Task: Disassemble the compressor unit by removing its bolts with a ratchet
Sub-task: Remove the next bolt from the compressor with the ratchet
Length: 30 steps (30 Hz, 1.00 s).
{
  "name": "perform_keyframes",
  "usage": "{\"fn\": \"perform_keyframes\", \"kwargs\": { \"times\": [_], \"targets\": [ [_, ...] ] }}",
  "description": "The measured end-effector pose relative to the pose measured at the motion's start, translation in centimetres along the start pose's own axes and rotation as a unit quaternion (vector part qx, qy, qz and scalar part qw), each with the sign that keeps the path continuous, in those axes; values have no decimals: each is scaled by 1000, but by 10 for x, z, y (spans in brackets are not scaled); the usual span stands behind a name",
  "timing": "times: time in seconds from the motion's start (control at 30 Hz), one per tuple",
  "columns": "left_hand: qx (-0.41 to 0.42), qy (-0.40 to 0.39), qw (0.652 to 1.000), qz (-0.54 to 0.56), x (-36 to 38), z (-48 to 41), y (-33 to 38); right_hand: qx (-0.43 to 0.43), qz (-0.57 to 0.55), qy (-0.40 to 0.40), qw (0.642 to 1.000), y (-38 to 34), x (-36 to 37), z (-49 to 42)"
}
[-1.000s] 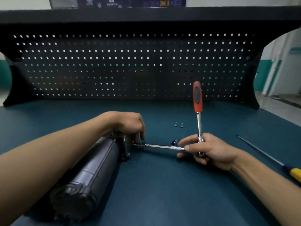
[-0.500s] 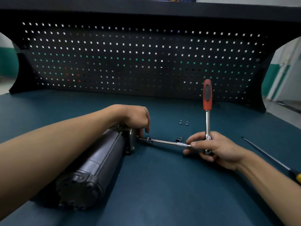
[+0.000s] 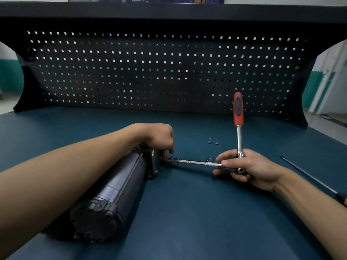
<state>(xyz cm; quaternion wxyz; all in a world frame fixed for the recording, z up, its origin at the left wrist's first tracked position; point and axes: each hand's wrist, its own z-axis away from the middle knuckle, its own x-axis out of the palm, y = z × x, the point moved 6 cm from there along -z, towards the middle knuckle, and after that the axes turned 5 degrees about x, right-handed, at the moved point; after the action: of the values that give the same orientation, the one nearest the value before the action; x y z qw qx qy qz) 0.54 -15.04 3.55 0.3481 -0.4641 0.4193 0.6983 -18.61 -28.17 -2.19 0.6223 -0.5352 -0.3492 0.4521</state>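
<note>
On a dark teal counter [image 3: 187,212] backed by a black pegboard [image 3: 150,72], the black compressor unit [image 3: 116,188] lies on its side, one end cap toward the camera. Its far flange sits under the person's left hand [image 3: 159,137], whose fingers [image 3: 170,150] curl down over the flange beside the bolt [image 3: 165,159] being worked. The right hand [image 3: 244,166] clamps its fingers round the head of the ratchet [image 3: 239,136], whose red handle stands upright much as it did a second ago. The long extension bar [image 3: 193,162] bridges to the flange. A little more shank appears to show between socket and flange than before, which suggests this bolt is backing out. A yellow-handled screwdriver [image 3: 309,175] lies well to the right. Two loose bolts [image 3: 213,141] behind the bar suggest the job is partly done.
</note>
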Motion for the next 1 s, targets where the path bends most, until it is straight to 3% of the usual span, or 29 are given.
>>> {"fn": "perform_keyframes", "kwargs": {
  "times": [0.43, 0.63, 0.8, 1.0],
  "targets": [
    [0, 23, 1000, -3, -1, -2, -1, 16, -18, 13, 1000, 2, -3, -4],
    [0, -6, 1000, -7, 0, -1, 2, 49, -33, 34, 998, 2, -5, -5],
    [24, -52, 998, 13, 6, 2, 10, 148, -11, 157, 976, 8, -16, -15],
    [33, -67, 997, -10, 7, 2, 9, 145, 139, 216, 956, 5, -24, -21]
  ]
}}
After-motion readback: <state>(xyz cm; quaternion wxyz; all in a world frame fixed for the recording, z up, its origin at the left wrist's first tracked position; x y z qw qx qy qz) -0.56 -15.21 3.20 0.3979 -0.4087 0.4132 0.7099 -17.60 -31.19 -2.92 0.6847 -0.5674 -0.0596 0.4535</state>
